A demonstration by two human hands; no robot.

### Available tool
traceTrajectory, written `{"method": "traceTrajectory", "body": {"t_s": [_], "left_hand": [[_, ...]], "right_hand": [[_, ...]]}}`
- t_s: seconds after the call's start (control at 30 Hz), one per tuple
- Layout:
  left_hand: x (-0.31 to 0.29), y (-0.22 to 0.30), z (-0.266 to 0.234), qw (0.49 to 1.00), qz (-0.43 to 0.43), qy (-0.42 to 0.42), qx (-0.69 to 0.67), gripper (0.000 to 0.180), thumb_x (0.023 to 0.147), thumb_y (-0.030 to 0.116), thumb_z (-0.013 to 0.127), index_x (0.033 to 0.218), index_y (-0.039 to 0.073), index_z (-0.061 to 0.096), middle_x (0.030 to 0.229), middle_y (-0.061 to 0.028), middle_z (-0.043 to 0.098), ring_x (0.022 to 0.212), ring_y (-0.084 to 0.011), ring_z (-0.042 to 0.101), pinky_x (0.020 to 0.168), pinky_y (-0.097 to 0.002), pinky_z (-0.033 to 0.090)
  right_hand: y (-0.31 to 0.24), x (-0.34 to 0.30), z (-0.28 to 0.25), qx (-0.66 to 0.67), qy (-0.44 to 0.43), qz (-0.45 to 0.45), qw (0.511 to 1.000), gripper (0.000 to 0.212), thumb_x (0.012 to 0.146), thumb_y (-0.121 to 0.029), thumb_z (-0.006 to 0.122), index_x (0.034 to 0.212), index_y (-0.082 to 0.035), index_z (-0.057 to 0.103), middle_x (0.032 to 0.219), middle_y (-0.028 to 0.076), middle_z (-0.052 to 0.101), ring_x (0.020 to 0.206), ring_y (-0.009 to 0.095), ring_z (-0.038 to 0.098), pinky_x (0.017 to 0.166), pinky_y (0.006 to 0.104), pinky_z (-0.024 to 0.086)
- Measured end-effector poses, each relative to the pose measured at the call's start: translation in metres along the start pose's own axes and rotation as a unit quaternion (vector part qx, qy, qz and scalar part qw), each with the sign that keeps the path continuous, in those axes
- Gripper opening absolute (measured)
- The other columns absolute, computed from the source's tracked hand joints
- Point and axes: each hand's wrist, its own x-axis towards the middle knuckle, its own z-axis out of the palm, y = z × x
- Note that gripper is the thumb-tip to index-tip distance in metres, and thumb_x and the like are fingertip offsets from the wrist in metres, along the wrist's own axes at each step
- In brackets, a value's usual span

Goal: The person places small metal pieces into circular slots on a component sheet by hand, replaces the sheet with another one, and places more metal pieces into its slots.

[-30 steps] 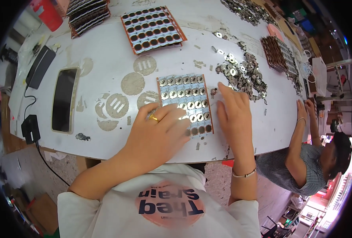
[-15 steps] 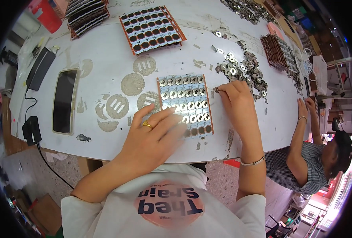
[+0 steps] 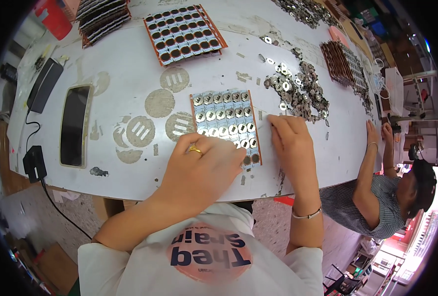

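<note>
A circuit board panel [image 3: 222, 106] with rows of round pads lies in front of me. Silver metal discs with dark diamond-shaped centres cover most of its rows, while dark round pads show bare at the near right corner. My left hand [image 3: 204, 160], a gold ring on one finger, bends over the panel's near rows with its fingers closed. Whatever its fingertips hold is hidden. Just right of the panel, my right hand [image 3: 294, 143] rests low over the table, fingers drawn together; I cannot make out anything in them. A heap of loose metal discs [image 3: 302, 91] lies beyond it.
Another panel stack [image 3: 184, 34] with dark round pads lies farther back. More stacked panels [image 3: 103, 19] stand far left, others [image 3: 338, 61] far right. A phone [image 3: 76, 126] and a black cabled device [image 3: 45, 84] lie left. At right a co-worker [image 3: 376, 197] reaches to the table edge.
My left hand has shifted right along the near rows and its fingers have curled in. My right hand has drawn slightly nearer to me; the small metal piece at its fingertips no longer shows.
</note>
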Motion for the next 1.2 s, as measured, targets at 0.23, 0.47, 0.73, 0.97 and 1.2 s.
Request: {"method": "traceTrajectory", "body": {"t_s": [0.23, 0.47, 0.73, 0.97, 1.2], "left_hand": [[-0.004, 0.002, -0.003, 1.000, -0.017, 0.009, -0.004, 0.038, 0.086, 0.014, 0.084, 0.122, 0.011, 0.071, 0.111, -0.0027, 0.073, 0.100, -0.0208, 0.068, 0.089, -0.0395, 0.048], [0.005, 0.005, -0.007, 0.972, -0.122, -0.018, -0.199, 0.025, 0.090, 0.020, 0.082, 0.110, 0.008, 0.073, 0.092, -0.0044, 0.071, 0.077, -0.0262, 0.067, 0.069, -0.0397, 0.051], [-0.010, -0.005, -0.010, 0.981, -0.087, -0.015, -0.172, 0.014, 0.095, 0.015, 0.076, 0.105, 0.006, 0.071, 0.090, -0.0076, 0.070, 0.079, -0.0295, 0.067, 0.071, -0.0415, 0.052], [-0.028, -0.016, -0.028, 0.997, -0.028, -0.051, -0.043, 0.026, 0.088, 0.012, 0.082, 0.111, 0.008, 0.073, 0.120, -0.0086, 0.072, 0.114, -0.0280, 0.069, 0.093, -0.0432, 0.052], [-0.048, -0.018, -0.024, 0.994, 0.024, -0.089, 0.063, 0.029, 0.083, 0.015, 0.086, 0.108, 0.008, 0.074, 0.135, -0.0087, 0.068, 0.137, -0.0288, 0.062, 0.110, -0.0486, 0.049]], "right_hand": [[-0.006, -0.002, -0.002, 0.047, -0.015, 0.046, 0.998, 0.027, 0.090, 0.006, 0.072, 0.116, 0.000, 0.073, 0.099, 0.009, 0.074, 0.090, 0.022, 0.073, 0.078, 0.0306, 0.059], [-0.047, -0.030, 0.005, 0.573, -0.030, 0.183, 0.798, 0.020, 0.096, 0.008, 0.070, 0.116, 0.005, 0.073, 0.105, 0.007, 0.076, 0.083, 0.008, 0.070, 0.072, 0.0223, 0.057], [-0.054, -0.023, 0.002, 0.361, -0.078, -0.003, 0.929, 0.034, 0.092, 0.008, 0.071, 0.124, -0.001, 0.076, 0.103, 0.007, 0.073, 0.097, 0.013, 0.069, 0.082, 0.0273, 0.055], [-0.057, -0.027, 0.011, 0.429, -0.124, 0.146, 0.883, 0.022, 0.094, 0.000, 0.074, 0.115, -0.006, 0.078, 0.102, 0.007, 0.074, 0.088, 0.021, 0.071, 0.077, 0.0313, 0.055], [-0.069, -0.017, 0.017, 0.297, -0.160, 0.056, 0.940, 0.015, 0.092, 0.004, 0.076, 0.105, -0.003, 0.076, 0.088, 0.004, 0.067, 0.074, 0.011, 0.062, 0.065, 0.0254, 0.050]]}}
